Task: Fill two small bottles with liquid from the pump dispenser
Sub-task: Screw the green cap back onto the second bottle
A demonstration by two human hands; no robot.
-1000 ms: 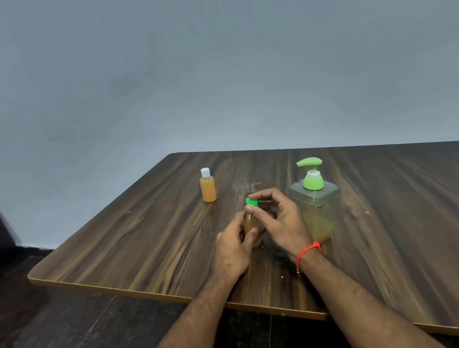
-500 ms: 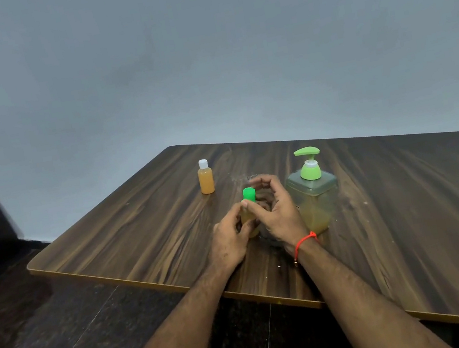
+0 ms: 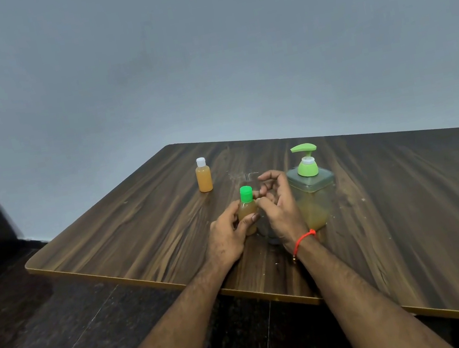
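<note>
Dark wood-grain desk (image 3: pixel 126 222) against grey wall. Green-capped small bottle (image 3: pixel 248 212) w/ amber liquid stands upright near centre, cap on. Left hand (image 3: pixel 228 237) wraps its body, thumb across front. Right hand (image 3: pixel 278 205) just right of it, fingers loosely curled, gripping nothing. Pump dispenser (image 3: pixel 312 190) just right of that hand; white-capped bottle (image 3: pixel 203 175), also amber, farther left.

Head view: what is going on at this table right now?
A person sits at a wooden table. The left hand holds a small green-capped bottle of orange liquid upright, while the right hand hovers open beside the cap. A second small bottle, white-capped and full, stands further back. The pump dispenser stands untouched right of the hands. Both bottles look filled.
</note>
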